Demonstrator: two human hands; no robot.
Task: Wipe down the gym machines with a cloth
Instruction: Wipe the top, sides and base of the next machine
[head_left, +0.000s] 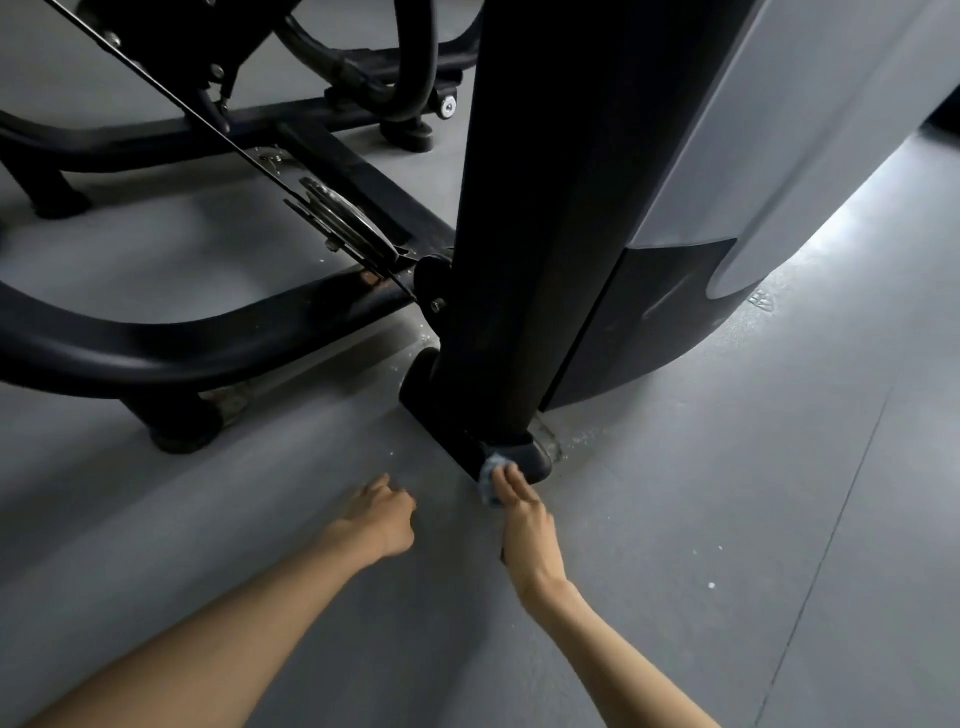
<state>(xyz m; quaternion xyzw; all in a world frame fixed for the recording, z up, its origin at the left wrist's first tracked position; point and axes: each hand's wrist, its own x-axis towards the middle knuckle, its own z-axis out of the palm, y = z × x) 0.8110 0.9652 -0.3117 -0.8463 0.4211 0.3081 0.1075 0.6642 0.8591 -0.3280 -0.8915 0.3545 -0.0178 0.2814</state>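
Two bare forearms reaching in from the bottom edge, both stretched low toward the base of one gym machine. Left hand (382, 514) hovering just above the grey floor (727, 519), fingers loosely curled under, nothing in it. Right hand (524, 512) a little farther forward, fingers nearly straight and close together, pressing one small blue-grey cloth (491, 475) against the rounded black foot (527, 457) at the bottom of the machine; cloth bunched under the fingertips, partly on the foot and partly hanging down its near edge toward the floor. One broad black upright column (545, 208) rising from that foot, with one pale grey shroud (805, 130) just beside it on the right. Left of the column, two curved black frame tubes (156, 343), one near and one farther back, on three round black feet (182, 431). One metal pulley (343, 218) mounted low on a flat black crossbar, one thin black cable (156, 88) running diagonally from the upper left down to it. Scattered pale specks on the floor around the column's foot, and one bright patch of light beneath the shroud.
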